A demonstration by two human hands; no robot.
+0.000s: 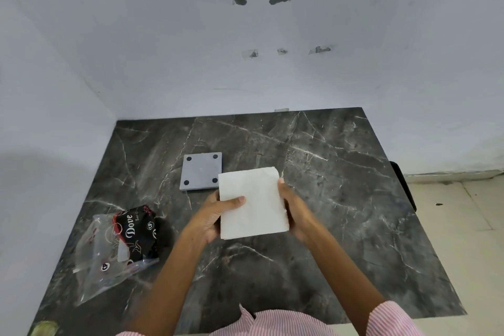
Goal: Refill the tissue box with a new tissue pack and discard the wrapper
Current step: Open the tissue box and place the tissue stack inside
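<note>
A white stack of tissues (253, 203) is held above the dark marble table (341, 185). My left hand (215, 215) grips its left edge, thumb across the top. Along the stack's right edge, my right hand (293, 210) grips it. Just behind the stack a grey square tissue box piece (200, 170) lies flat with small black feet facing up. The empty wrapper (120, 245), clear plastic with a black "Dove" print, lies crumpled at the table's left side.
A white wall stands behind and to the left of the table. Tiled floor (463, 213) shows to the right. A dark object (403, 185) sits at the table's right edge. A yellowish thing (45, 327) is at the near left corner.
</note>
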